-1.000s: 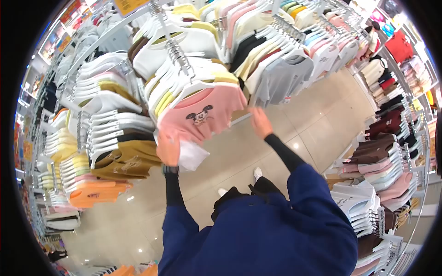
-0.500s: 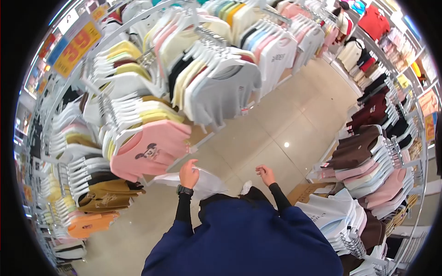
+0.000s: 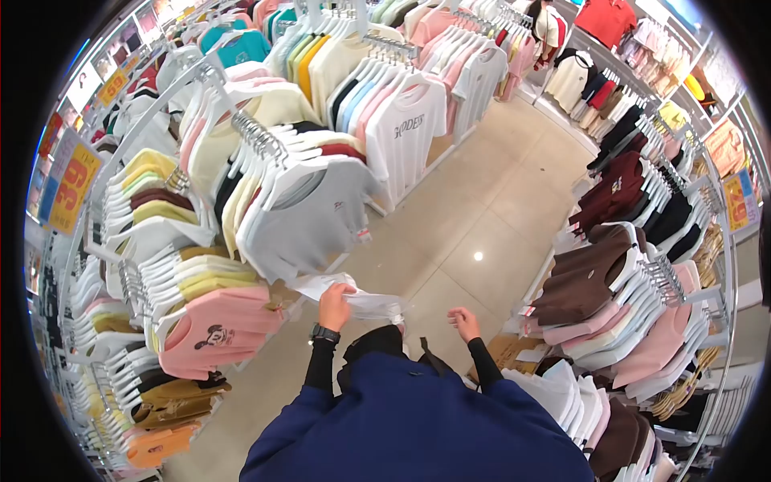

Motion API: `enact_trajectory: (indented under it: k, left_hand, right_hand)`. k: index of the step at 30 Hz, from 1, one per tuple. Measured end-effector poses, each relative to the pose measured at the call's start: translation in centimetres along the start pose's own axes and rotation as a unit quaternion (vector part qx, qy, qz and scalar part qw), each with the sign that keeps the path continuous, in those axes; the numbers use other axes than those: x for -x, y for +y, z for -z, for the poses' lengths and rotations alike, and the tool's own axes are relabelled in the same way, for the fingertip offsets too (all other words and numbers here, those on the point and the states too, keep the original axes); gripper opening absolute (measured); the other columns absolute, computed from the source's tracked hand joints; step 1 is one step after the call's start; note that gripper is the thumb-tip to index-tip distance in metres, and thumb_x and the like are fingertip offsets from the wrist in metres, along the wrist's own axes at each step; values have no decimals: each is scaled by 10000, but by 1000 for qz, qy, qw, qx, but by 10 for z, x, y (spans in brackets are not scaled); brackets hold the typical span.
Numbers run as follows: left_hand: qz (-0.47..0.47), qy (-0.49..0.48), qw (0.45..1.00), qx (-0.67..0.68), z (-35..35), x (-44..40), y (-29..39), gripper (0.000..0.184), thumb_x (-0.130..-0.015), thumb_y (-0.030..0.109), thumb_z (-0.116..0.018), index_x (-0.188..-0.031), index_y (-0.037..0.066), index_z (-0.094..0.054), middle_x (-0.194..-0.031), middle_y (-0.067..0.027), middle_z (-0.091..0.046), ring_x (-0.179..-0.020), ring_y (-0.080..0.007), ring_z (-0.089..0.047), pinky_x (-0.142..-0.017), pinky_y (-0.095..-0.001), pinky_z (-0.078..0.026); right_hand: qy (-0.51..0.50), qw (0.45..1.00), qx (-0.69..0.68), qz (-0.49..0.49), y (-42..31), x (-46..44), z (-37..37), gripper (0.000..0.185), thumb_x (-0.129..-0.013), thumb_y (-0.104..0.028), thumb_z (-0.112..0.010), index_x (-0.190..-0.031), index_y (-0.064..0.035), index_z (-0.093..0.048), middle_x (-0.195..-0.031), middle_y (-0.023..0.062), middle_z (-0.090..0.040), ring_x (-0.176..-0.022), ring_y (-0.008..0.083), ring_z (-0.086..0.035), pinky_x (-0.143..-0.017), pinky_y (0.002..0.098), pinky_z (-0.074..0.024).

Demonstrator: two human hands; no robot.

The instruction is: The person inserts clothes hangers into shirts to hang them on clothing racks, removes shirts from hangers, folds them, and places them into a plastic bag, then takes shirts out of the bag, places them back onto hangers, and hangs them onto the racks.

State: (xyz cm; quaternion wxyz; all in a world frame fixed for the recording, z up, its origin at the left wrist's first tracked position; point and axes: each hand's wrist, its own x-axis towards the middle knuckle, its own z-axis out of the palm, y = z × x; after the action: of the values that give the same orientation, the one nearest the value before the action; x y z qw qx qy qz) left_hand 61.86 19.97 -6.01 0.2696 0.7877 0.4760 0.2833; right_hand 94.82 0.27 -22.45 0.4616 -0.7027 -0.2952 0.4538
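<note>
White thin sheet [image 3: 375,304], creased, loosely spread, held in left hand [image 3: 335,307]

White bag [image 3: 373,306], pink shirt [image 3: 233,320] (dark mouse print [image 3: 213,336])

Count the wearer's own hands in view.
2: the left hand, gripping a white item below the grey shirt; the right hand, loosely curled, right of centre. Neither is hidden.

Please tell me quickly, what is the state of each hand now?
Left hand: closed, holding a thin white item.
Right hand: partly open, fingers loosely curled, nothing visible in it.
</note>
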Motion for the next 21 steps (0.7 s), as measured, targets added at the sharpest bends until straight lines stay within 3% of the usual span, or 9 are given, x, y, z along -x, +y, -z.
enact_trajectory:
  k: [7,11,14,17,21]
  left_hand:
    - [56,62,996,17,-24,-79,-20,256,-681,-82,-454,-758,39,-667,-793,-161,-657,-842,-368,-621,-771,-446,-476]
    - [138,99,981,95,-34,-129,-10,156,-777,78,-528,-774,31,-676,-758,-165,-663,-788,-362,-636,-728,-442,-476]
    - [181,113,974,73,-44,-164,5,217,-834,237,-579,-794,55,-688,-724,-155,-661,-751,-352,-645,-690,-437,-483]
    - [218,121,965,-85,-53,-201,28,230,-846,307,-622,-853,89,-694,-671,-132,-651,-734,-340,-652,-669,-427,-489]
    - [198,121,971,-51,-41,-247,52,218,-833,265,-665,-1001,125,-672,-753,-101,-668,-780,-330,-652,-669,-425,-491]
  right_hand:
    - [-68,992,83,60,-65,-101,11,240,-975,-107,-440,-1056,-32,-653,-972,79,-712,-792,156,-684,-696,295,-528]
    - [-141,973,146,112,-118,-162,18,236,-979,-111,-452,-1076,-37,-653,-997,62,-706,-815,147,-676,-714,292,-524]
    - [-178,957,181,143,-139,-206,14,234,-967,-88,-463,-1080,-33,-661,-981,67,-710,-826,153,-678,-737,300,-527]
    - [-180,939,213,202,-185,-245,17,225,-957,-85,-481,-1065,-31,-672,-951,66,-717,-835,146,-676,-744,298,-521]
    - [-161,936,210,231,-237,-310,25,207,-964,-118,-506,-1047,-53,-684,-924,62,-716,-841,132,-659,-735,286,-505]
